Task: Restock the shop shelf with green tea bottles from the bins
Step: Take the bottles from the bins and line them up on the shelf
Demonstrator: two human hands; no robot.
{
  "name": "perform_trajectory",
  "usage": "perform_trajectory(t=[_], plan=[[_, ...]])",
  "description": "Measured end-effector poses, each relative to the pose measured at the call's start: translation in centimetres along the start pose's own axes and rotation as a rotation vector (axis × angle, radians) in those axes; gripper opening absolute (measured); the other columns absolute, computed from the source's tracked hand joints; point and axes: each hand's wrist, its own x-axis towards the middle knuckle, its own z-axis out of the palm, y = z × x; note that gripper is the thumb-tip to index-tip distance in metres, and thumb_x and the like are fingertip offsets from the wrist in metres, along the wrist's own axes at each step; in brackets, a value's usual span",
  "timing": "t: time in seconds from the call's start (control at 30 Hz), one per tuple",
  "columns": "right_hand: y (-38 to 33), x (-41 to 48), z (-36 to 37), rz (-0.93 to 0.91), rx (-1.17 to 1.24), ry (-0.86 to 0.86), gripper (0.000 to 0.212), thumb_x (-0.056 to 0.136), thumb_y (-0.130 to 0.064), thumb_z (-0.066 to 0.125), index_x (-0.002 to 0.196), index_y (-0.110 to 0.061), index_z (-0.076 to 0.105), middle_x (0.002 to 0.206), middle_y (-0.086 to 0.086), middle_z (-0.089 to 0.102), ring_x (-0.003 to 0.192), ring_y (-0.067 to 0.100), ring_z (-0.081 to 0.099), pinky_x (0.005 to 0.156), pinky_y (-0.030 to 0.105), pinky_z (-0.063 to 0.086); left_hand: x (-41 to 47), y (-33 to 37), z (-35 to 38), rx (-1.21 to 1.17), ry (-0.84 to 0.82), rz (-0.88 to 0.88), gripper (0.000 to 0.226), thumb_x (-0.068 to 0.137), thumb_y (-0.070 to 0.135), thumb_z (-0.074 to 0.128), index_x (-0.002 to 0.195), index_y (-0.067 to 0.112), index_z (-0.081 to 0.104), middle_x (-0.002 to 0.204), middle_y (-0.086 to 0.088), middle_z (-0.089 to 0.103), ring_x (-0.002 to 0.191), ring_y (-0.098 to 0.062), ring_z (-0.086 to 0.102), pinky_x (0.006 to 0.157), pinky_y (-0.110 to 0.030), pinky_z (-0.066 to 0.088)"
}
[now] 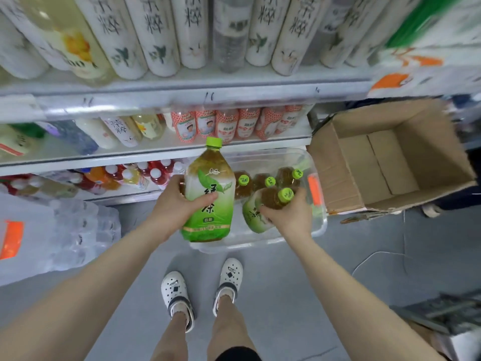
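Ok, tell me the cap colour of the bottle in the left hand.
Lime green: the cap of that bottle shows best in the head view.

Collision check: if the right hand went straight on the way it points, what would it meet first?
Likely the standing green tea bottles in the clear bin, just beyond the tilted bottle the right hand grips; depth is uncertain.

Five green tea bottles [208,194], one bin [319,229]

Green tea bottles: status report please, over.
Left hand grips upright bottle, held up. Right hand grips tilted bottle in clear bin. Three more bottles inside. No obstacle seen.
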Motion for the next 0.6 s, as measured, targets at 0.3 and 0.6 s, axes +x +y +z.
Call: perform_trajectory(t=[0.3, 0.6], plan=[[-11.7, -4.8, -13.2, -0.421, 0.196, -0.012, 0.050, 0.066, -0.036, 0.085, 0.103, -0.031, 0.051, 0.091, -0.018, 0.066, 0.082, -0.010, 0.059, 0.066, 0.006, 0.041, -7.4, 9.8, -5.3, -0.056, 0.047, 0.196, 0.101, 0.035, 0.074, 0.083, 0.120, 0.030, 0.053, 0.110, 0.009, 0.068, 0.100, -0.014, 0.067, 0.093, -0.045, 0.053], [-24.7, -7.5, -23.6, -0.885, 0.296, -0.016, 0.048, 0.070, -0.029, 0.087, 0.109, -0.029, 0.058, 0.097, -0.017, 0.070, 0.088, -0.007, 0.064, 0.076, 0.006, 0.045, -15.2, 20.8, -10.5, -0.309, 0.144, 0.508, 0.074, 0.039, 0.056, 0.092, 0.099, 0.028, 0.058, 0.087, 0.003, 0.074, 0.074, 0.002, 0.070, 0.059, -0.011, 0.051]])
